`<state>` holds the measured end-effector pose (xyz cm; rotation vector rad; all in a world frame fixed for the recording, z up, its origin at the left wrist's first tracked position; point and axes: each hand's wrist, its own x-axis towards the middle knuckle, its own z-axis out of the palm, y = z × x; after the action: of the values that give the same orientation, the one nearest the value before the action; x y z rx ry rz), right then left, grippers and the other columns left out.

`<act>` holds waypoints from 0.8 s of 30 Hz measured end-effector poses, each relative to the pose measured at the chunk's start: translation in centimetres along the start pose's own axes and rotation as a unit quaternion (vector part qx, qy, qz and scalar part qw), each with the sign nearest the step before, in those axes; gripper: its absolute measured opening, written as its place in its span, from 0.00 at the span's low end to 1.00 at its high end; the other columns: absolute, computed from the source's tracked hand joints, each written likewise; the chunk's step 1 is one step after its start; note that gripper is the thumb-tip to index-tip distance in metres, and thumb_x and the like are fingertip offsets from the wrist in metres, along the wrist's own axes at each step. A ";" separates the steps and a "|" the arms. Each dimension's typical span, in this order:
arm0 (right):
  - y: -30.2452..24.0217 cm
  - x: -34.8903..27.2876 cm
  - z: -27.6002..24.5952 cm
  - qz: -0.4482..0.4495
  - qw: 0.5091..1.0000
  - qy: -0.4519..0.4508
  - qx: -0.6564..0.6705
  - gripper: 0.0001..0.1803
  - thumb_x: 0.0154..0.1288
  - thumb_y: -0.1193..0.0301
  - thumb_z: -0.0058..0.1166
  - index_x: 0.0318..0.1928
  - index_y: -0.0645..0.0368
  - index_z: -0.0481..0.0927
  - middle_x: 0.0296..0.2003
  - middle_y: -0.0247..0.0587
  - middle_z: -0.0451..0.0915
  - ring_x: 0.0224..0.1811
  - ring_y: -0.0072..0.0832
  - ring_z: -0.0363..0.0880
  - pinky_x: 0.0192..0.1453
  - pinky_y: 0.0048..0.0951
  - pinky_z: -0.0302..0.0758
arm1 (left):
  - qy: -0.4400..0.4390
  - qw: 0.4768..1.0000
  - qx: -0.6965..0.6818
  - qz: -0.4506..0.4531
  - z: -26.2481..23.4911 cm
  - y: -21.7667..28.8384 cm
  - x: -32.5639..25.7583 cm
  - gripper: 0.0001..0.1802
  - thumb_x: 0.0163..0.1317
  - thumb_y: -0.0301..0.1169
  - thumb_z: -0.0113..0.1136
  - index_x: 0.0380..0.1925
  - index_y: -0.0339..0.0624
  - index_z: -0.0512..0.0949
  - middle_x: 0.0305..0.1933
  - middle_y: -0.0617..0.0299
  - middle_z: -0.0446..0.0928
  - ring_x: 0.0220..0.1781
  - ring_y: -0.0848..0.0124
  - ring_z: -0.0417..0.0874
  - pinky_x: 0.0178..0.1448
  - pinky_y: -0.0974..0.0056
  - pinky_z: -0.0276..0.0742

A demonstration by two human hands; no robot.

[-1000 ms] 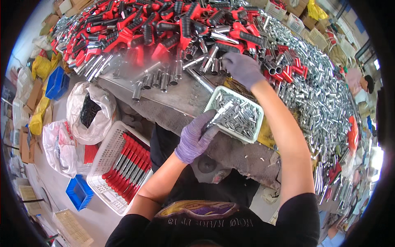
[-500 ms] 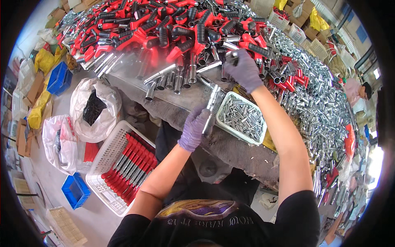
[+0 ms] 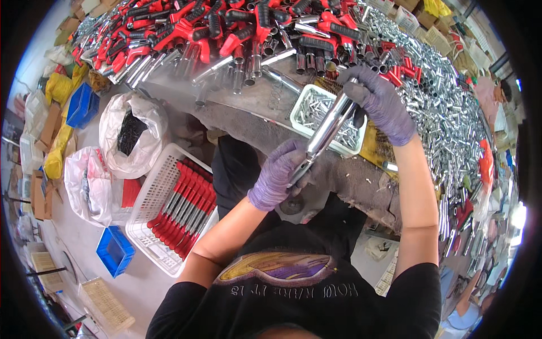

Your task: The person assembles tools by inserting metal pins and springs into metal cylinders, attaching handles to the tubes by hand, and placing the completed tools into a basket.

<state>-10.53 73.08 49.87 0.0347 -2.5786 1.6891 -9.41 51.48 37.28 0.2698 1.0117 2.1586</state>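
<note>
Right now your two hands are clamped on one tube: the left hand grips its lower end, the right hand caps the upper end. Its long axis runs from 7 o'clock up to 1 o'clock, over the near edge of the surface, with the tray of small metal parts just behind it at 12 o'clock.
</note>
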 end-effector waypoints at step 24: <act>9.4 -1.7 0.2 -0.092 0.898 0.020 -0.430 0.12 0.64 0.64 0.50 0.44 0.53 0.81 0.38 0.42 0.81 0.41 0.41 0.79 0.48 0.36 0.76 | 0.005 0.995 0.032 -0.097 -0.6 -2.9 -3.7 0.20 0.62 0.39 0.57 0.49 0.39 0.72 0.22 0.63 0.73 0.12 0.78 0.66 0.14 0.75 0.56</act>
<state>-9.29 76.65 41.10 0.1877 -2.9126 0.3824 -5.57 49.83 35.17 0.1826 1.0698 1.9567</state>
